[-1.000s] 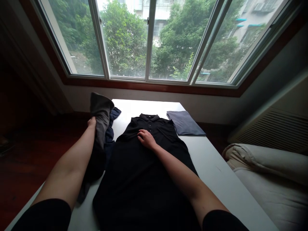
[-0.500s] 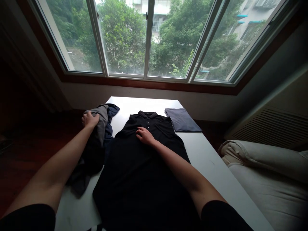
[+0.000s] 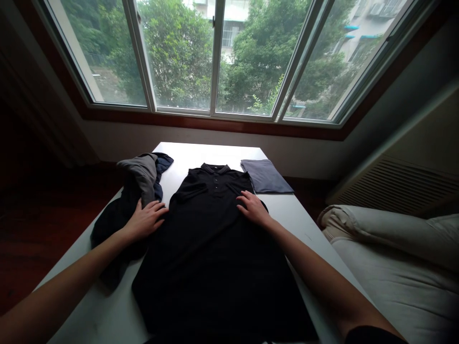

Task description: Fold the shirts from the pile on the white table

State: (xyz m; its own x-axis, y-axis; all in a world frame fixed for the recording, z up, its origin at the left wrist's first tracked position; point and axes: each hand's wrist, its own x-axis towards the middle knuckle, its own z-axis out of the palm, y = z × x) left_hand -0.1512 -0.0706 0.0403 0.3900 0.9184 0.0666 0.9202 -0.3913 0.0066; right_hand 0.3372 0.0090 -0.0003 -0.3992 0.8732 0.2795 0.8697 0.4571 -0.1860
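Observation:
A black polo shirt (image 3: 215,248) lies spread front up on the white table, its collar toward the window. My right hand (image 3: 252,208) rests on the shirt's right side near the sleeve, fingers spread. At the shirt's left edge is my left hand (image 3: 145,220), its fingers apart, beside a heap of grey and dark clothes (image 3: 138,172). Whether its fingertips touch the shirt I cannot tell. A folded grey-blue garment (image 3: 268,176) lies flat beyond the shirt, at the far right of the table.
The white table (image 3: 311,239) stands below a wide sliding window (image 3: 215,112). A pale sofa or cushioned seat (image 3: 394,267) is close on the right. On the left is a dark reddish floor (image 3: 36,229).
My left hand has left the grey cloth in the heap and come nearer, toward the shirt's left edge. My right hand has slid from the shirt's middle to its right side.

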